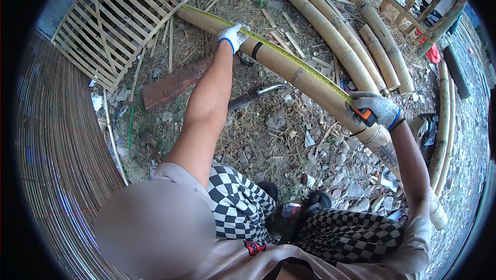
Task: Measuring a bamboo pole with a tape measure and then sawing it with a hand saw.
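Bamboo pole (298, 79) beneath, left hand (234, 36) over yellow tape (294, 59), grip unclear, right hand (380, 107) clasping orange case (366, 116)

Your left hand (234, 37), in a white glove with a blue cuff, reaches out ahead and to the left of your right hand, its back turned up and the bend of its fingers hard to make out; behind it your left arm (206, 94) runs back nearly straight, bare as far as the sleeve. Your right hand (376, 108), gloved alike, sits nearer your body with its fingers curled into a grip, and behind it your right forearm (412, 150) slants back and outward to the right.
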`<state>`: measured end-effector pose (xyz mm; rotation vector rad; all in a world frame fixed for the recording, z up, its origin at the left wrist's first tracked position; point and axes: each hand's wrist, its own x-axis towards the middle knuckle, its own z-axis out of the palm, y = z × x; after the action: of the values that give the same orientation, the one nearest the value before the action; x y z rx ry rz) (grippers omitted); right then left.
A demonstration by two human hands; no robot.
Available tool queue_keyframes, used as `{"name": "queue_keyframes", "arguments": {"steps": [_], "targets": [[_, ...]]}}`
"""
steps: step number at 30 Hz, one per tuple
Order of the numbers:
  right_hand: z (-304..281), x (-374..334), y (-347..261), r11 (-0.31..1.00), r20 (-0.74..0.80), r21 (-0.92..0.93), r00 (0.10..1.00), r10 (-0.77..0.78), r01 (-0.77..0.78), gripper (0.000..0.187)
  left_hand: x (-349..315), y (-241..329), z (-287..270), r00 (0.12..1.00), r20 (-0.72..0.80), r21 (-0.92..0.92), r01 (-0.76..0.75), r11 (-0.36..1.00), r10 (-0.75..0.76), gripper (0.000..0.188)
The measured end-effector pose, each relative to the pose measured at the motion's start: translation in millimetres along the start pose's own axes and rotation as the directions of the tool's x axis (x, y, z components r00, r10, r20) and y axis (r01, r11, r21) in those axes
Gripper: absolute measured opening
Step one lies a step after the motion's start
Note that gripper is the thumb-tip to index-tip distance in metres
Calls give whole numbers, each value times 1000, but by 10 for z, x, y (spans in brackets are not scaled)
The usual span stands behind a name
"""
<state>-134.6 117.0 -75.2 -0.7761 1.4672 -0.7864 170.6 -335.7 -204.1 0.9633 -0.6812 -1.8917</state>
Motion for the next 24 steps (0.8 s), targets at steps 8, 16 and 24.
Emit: {"name": "queue_keyframes", "arguments": {"steps": [8, 16, 24], "targets": [[-558, -635, 485, 910, -167, -414, 983, -83, 6, 24, 68, -112, 14, 999, 18, 117, 37, 992, -39, 14], [-1038, -1400, 915, 850, -133, -522, 977, -168, 75, 18, 258, -74, 1, 999, -39, 191, 22, 981, -14, 17], [-1357, -2180, 1262, 885, -348, -415, 935, 61, -212, 22, 206, -295, 260, 998, -47, 250, 43, 967, -32, 19]]}}
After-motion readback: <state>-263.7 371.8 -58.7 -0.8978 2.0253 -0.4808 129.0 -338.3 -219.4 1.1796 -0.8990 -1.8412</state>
